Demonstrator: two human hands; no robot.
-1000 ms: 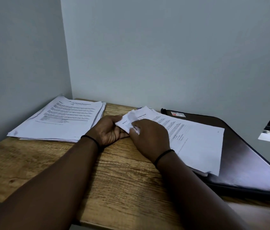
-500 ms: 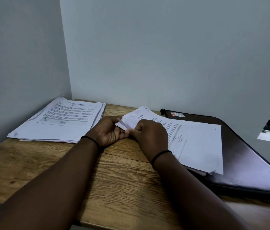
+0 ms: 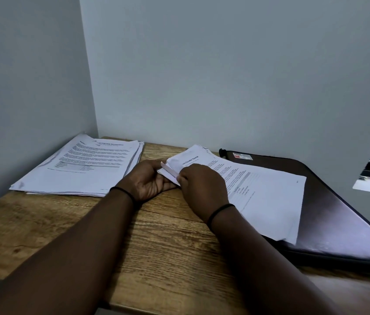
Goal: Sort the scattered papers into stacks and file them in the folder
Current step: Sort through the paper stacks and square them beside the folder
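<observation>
Right stack (image 3: 268, 196) lies half on dark folder (image 3: 338, 214), half on table (image 3: 156, 246). Left hand (image 3: 147, 180) and right hand (image 3: 202, 185) pinch its near corner, maybe peeling one sheet. Paper thin, floppy, easy to crease: hold by edge. Left stack (image 3: 84, 167) untouched.

A stack of white printed papers (image 3: 84, 165) lies left on the wooden bench (image 3: 161, 246). More white printed sheets (image 3: 263, 196) lie right, on the dark flat folder (image 3: 338, 214).
</observation>
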